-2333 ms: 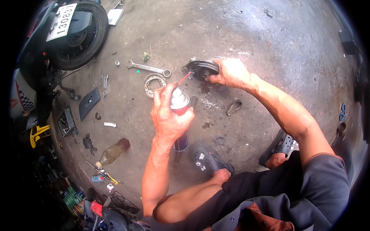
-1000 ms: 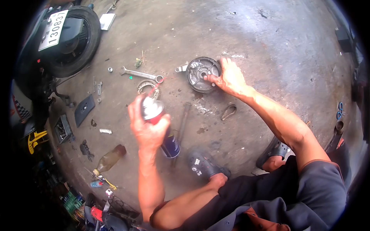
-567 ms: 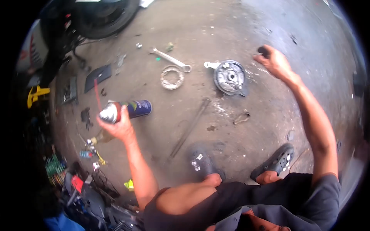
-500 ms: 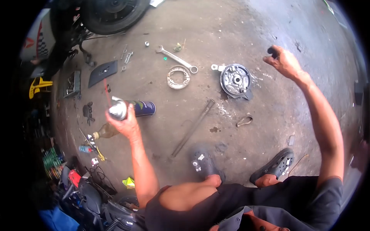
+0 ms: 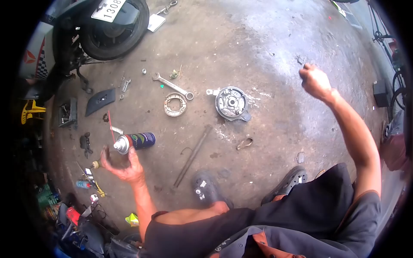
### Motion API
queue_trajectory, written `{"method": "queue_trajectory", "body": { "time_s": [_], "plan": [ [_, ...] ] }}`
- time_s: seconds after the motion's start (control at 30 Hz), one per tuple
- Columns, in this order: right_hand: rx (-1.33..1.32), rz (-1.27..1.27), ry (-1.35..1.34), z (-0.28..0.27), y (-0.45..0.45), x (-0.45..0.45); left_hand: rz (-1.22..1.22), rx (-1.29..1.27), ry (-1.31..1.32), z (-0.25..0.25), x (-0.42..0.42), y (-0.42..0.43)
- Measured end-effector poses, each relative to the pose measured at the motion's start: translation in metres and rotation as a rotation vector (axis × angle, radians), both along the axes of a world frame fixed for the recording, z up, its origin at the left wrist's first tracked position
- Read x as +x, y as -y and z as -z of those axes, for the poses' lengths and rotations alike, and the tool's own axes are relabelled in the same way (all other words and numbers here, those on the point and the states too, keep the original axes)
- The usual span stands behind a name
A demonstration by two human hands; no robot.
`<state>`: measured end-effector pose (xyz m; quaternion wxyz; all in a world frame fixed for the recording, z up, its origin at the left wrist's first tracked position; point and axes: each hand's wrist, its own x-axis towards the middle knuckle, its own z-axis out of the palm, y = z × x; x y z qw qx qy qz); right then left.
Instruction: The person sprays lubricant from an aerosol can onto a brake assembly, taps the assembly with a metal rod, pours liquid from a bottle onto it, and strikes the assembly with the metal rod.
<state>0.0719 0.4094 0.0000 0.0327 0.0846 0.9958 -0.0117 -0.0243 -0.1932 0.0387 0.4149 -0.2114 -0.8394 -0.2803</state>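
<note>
A spray can (image 5: 143, 140) with a dark blue body, silver top and thin red straw appears to stand upright on the floor at left. My left hand (image 5: 127, 171) is open just below its top, fingers spread and thumb close to the can; whether it touches is unclear. My right hand (image 5: 317, 81) is raised at the right with curled fingers; what they hold, if anything, is hidden. A round metal brake plate (image 5: 231, 103) lies near the middle. To its left are a pair of curved brake shoes (image 5: 175, 104) and a combination wrench (image 5: 172, 86).
A metal bar (image 5: 192, 157) lies before my left shoe (image 5: 204, 189). At upper left is a motorcycle wheel (image 5: 114, 38). A black panel (image 5: 100, 102), a grey tray (image 5: 67, 112) and a bottle (image 5: 97, 164) are on the left. A dark box (image 5: 380, 93) sits at far right.
My left hand has opened and drawn back from the spray can it gripped. My right hand's fingers have curled tighter. The view has shifted, so floor items appear farther left.
</note>
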Motion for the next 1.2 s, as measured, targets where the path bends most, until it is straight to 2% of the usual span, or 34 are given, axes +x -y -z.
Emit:
{"method": "queue_trajectory", "body": {
  "time_s": [0.1,0.17,0.2,0.23,0.3,0.37,0.43,0.5,0.6,0.7,0.73,0.77,0.83,0.9,0.97,1.03,1.17,1.2],
  "plan": [
    [-0.1,-0.008,0.253,0.038,0.005,0.013,0.244,0.001,0.108,-0.04,-0.01,-0.049],
    [-0.135,-0.071,0.301,0.045,0.011,0.005,0.346,-0.227,0.308,-0.073,-0.025,-0.077],
    [-0.132,-0.068,0.228,0.052,0.013,0.0,0.386,-0.375,0.433,-0.09,-0.032,-0.099],
    [-0.156,-0.075,0.213,0.043,0.016,-0.01,0.422,-0.521,0.556,-0.104,-0.041,-0.122],
    [-0.215,-0.089,0.197,0.019,0.033,-0.028,0.542,-0.877,0.582,-0.119,-0.06,-0.161],
    [-0.164,-0.088,0.295,-0.016,0.044,-0.052,0.518,-1.17,0.634,-0.113,-0.083,-0.194],
    [-0.103,-0.157,0.222,-0.059,0.054,-0.066,0.436,-1.512,0.605,-0.116,-0.1,-0.229],
    [-0.227,-0.296,-0.103,-0.075,0.053,-0.077,0.416,-1.37,0.536,-0.12,-0.107,-0.253],
    [-0.297,-0.243,-0.155,-0.134,0.081,-0.071,0.513,-0.717,0.594,-0.11,-0.111,-0.269],
    [-0.124,-0.13,0.097,-0.11,0.073,-0.089,0.325,-1.115,0.583,-0.077,-0.131,-0.261],
    [-0.074,-0.114,0.167,-0.099,0.069,-0.089,0.292,-1.294,0.661,-0.069,-0.131,-0.26],
    [-0.007,-0.088,0.247,-0.094,0.073,-0.086,0.335,-1.449,0.655,-0.058,-0.13,-0.253],
    [-0.138,-0.001,0.224,-0.06,0.079,-0.073,0.484,-1.563,0.63,-0.04,-0.113,-0.228],
    [-0.35,0.125,0.234,-0.012,0.097,-0.056,0.612,-1.445,0.697,-0.031,-0.079,-0.198],
    [-0.593,0.275,0.235,0.046,0.121,-0.039,0.665,-1.354,0.839,0.004,-0.052,-0.152],
    [-0.74,0.4,0.132,0.084,0.15,-0.022,0.605,-1.215,1.033,0.025,-0.014,-0.108],
    [-0.845,0.589,0.116,0.107,0.182,-0.02,0.275,-0.747,1.274,0.092,0.058,-0.012],
    [-0.884,0.603,0.11,0.112,0.186,-0.022,0.196,-0.705,1.304,0.098,0.075,-0.002]
  ]
}}
